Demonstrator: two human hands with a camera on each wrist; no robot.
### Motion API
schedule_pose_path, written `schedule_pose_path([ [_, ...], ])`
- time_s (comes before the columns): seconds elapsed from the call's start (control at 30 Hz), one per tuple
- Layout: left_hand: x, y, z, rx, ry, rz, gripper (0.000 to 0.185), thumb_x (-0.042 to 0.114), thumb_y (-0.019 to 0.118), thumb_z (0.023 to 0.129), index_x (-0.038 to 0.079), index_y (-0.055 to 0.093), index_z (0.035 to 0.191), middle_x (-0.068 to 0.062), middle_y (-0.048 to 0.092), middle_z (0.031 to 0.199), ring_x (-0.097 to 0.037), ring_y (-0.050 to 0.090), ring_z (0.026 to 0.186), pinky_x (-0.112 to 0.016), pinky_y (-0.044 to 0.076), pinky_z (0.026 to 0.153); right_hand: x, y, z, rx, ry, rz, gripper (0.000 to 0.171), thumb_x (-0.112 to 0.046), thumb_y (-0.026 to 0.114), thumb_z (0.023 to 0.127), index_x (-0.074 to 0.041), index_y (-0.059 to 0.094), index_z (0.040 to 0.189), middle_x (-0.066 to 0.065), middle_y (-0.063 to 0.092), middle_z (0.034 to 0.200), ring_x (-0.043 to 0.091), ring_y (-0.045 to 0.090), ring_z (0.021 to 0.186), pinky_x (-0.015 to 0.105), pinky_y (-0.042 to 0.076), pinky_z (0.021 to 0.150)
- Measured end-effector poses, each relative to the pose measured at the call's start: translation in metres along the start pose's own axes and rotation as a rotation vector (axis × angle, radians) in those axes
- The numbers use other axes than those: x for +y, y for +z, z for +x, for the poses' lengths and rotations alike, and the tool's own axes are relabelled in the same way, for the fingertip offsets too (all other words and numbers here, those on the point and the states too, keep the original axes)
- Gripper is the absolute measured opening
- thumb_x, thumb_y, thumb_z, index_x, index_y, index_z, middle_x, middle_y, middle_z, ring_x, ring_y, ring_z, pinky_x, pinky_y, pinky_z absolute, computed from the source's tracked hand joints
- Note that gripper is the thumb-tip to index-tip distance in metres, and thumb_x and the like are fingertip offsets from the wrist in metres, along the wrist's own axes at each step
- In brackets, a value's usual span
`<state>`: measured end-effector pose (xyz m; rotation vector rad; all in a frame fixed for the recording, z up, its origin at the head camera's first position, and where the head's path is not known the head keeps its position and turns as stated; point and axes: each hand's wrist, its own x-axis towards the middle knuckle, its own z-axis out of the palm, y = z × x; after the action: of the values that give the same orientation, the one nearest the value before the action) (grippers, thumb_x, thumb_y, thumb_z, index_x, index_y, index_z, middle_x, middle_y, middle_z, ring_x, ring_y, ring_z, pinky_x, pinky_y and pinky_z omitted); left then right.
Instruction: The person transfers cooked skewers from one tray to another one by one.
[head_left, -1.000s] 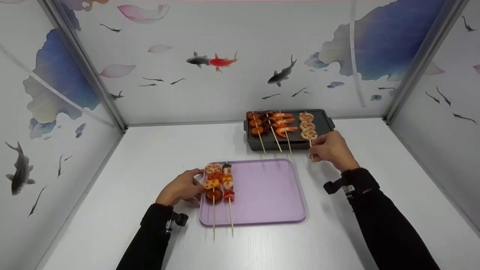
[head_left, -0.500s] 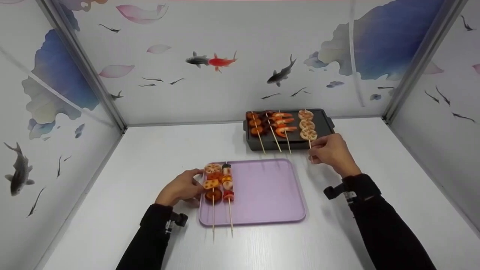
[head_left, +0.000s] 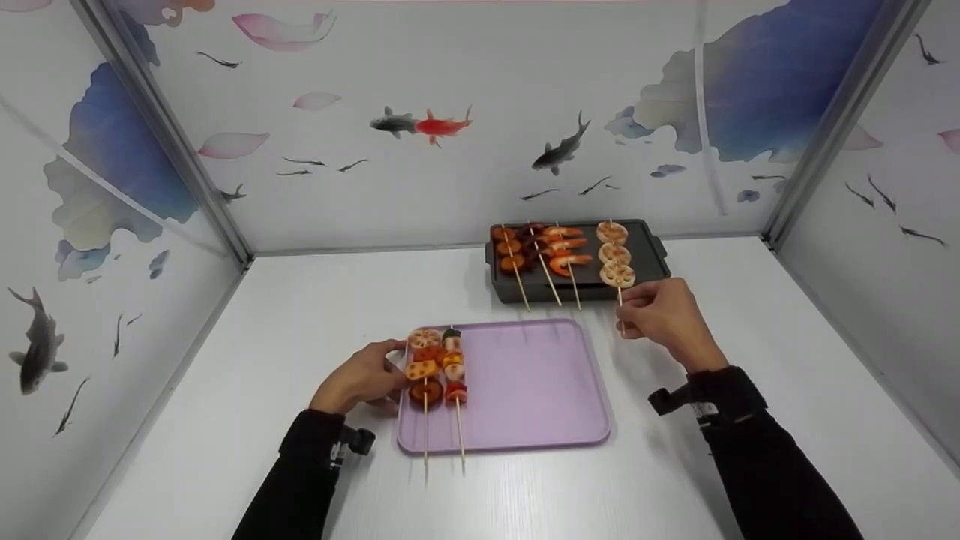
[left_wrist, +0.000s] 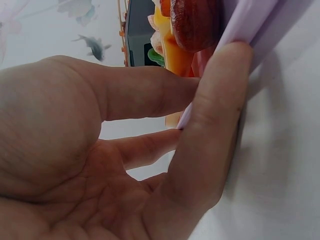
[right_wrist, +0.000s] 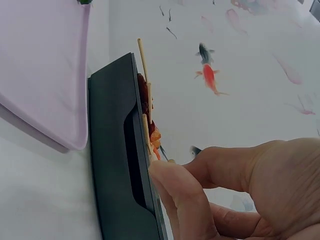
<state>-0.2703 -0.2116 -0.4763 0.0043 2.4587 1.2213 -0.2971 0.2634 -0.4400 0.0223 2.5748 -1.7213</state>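
Note:
My right hand pinches the stick end of a lotus-root skewer, which lies at the right side of a black grill pan. In the right wrist view the fingers close on the thin stick beside the pan's wall. My left hand grips the left rim of a purple tray. Up close, the thumb lies over the tray's edge. Two mixed skewers lie on the tray's left part.
Three more skewers, sausage slices, dark pieces and shrimp, lie on the pan's left half. White walls painted with fish enclose the white table on three sides. The tray's right part is bare.
My right hand has drawn back slightly toward me, sliding the lotus-root skewer a little toward the pan's near edge. The left hand and tray have stayed put.

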Motion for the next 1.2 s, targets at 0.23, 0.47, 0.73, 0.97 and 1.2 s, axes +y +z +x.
schedule_pose_path([
  [0.23, 0.001, 0.0, 0.002, 0.005, -0.009, 0.015, 0.077, 0.012, 0.076, 0.108, 0.006, 0.045, 0.178, -0.017, 0.074, 0.118, -0.024, 0.079, 0.088, -0.035, 0.07, 0.07, -0.001, 0.005, -0.01, 0.003, -0.027, -0.003, 0.039, -0.003, 0.072, 0.103, 0.014, 0.072, 0.138, 0.012, 0.08, 0.106, 0.009, 0.082, 0.082, 0.024, 0.071, 0.078],
  [0.47, 0.001, -0.001, 0.002, 0.012, -0.007, 0.036, 0.078, 0.015, 0.077, 0.107, 0.005, 0.046, 0.178, -0.017, 0.075, 0.118, -0.023, 0.08, 0.088, -0.035, 0.07, 0.07, 0.002, 0.01, -0.016, -0.004, -0.049, -0.002, 0.038, -0.002, 0.072, 0.102, 0.016, 0.071, 0.136, 0.01, 0.076, 0.105, 0.007, 0.082, 0.08, 0.023, 0.071, 0.076],
  [0.73, -0.002, -0.001, 0.001, 0.011, -0.01, 0.018, 0.077, 0.013, 0.076, 0.107, 0.006, 0.047, 0.177, -0.017, 0.074, 0.118, -0.023, 0.079, 0.088, -0.035, 0.07, 0.071, 0.002, 0.012, -0.022, -0.006, -0.045, -0.043, 0.039, -0.002, 0.071, 0.101, 0.015, 0.073, 0.136, 0.014, 0.079, 0.107, 0.008, 0.082, 0.078, 0.024, 0.071, 0.077],
  [0.97, -0.001, 0.001, 0.003, 0.003, -0.005, 0.031, 0.077, 0.017, 0.077, 0.108, 0.005, 0.046, 0.177, -0.017, 0.075, 0.118, -0.023, 0.08, 0.089, -0.035, 0.07, 0.071, -0.001, 0.014, -0.026, -0.005, -0.036, -0.068, 0.039, -0.003, 0.072, 0.1, 0.014, 0.074, 0.136, 0.014, 0.083, 0.104, 0.007, 0.081, 0.075, 0.023, 0.071, 0.075],
  [1.2, -0.001, 0.001, 0.004, 0.002, -0.01, 0.027, 0.078, 0.018, 0.078, 0.109, 0.005, 0.045, 0.178, -0.018, 0.075, 0.119, -0.024, 0.081, 0.09, -0.035, 0.07, 0.071, -0.005, 0.019, -0.033, -0.029, -0.036, -0.07, 0.038, -0.004, 0.074, 0.102, 0.012, 0.074, 0.137, 0.018, 0.083, 0.111, 0.008, 0.081, 0.078, 0.023, 0.071, 0.076],
])
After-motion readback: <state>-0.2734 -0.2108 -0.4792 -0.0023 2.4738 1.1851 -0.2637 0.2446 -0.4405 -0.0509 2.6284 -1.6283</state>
